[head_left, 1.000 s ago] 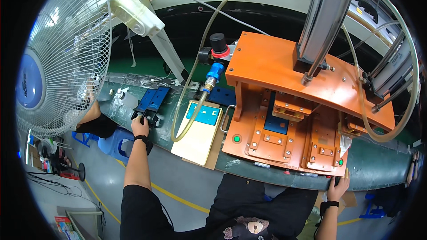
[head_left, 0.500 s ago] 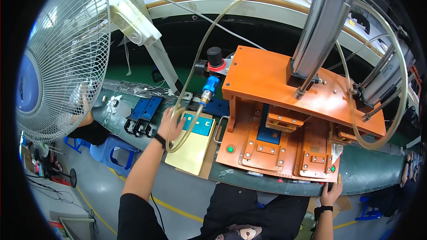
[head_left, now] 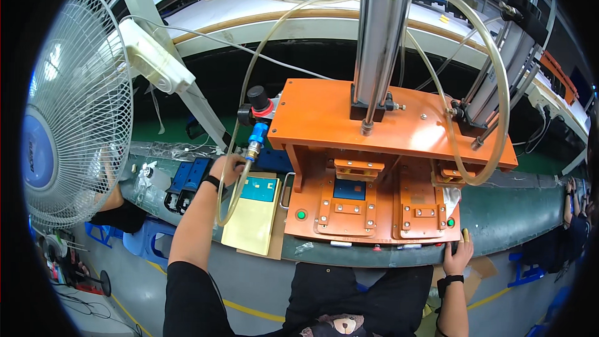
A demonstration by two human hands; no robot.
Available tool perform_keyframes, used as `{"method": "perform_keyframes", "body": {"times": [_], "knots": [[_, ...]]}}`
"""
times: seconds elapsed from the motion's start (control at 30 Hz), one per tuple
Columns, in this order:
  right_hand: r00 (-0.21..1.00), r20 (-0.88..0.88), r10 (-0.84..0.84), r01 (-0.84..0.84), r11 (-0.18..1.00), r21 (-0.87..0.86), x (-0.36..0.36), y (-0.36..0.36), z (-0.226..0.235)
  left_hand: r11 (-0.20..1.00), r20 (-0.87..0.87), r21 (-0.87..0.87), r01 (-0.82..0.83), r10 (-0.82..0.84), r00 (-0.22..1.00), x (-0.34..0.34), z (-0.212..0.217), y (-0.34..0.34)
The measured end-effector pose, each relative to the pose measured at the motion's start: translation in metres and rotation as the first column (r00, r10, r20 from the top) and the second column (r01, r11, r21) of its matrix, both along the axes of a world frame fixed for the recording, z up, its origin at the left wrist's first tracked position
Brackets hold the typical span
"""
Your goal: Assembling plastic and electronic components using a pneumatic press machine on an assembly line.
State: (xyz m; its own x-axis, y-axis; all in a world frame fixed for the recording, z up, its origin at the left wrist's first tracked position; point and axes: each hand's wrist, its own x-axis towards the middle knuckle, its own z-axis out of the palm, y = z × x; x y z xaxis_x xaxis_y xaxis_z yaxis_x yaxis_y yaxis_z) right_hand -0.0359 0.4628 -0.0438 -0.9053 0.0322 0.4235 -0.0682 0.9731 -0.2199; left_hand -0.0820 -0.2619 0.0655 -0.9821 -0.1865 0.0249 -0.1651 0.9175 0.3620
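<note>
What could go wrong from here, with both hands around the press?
The left hand is close to the hose, so the arm might snag it and strain the blue fitting. The right hand is just below a green button on the orange press; a slip could press it.

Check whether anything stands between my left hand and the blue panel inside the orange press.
Yes: the looped hose and the left upright of the press stand between your left hand and that blue panel.

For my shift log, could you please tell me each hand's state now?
Left hand: near the hose; grip cannot be told.
Right hand: beside the orange press; grip cannot be told.
</note>
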Motion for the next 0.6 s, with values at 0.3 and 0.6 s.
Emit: {"method": "perform_keyframes", "body": {"times": [0.3, 0.6], "knots": [[1.0, 0.005, -0.009, 0.01, 0.999, -0.037, 0.003, -0.003, 0.004, 0.999, -0.477, 0.034, 0.031, -0.011, 0.879, 0.109, -0.005, -0.034], [1.0, -0.008, 0.007, -0.008, 0.997, -0.075, -0.001, -0.005, 0.006, 0.399, -0.162, 0.913, -0.084, 0.544, 0.824, 0.326, -0.012, -0.021]]}}
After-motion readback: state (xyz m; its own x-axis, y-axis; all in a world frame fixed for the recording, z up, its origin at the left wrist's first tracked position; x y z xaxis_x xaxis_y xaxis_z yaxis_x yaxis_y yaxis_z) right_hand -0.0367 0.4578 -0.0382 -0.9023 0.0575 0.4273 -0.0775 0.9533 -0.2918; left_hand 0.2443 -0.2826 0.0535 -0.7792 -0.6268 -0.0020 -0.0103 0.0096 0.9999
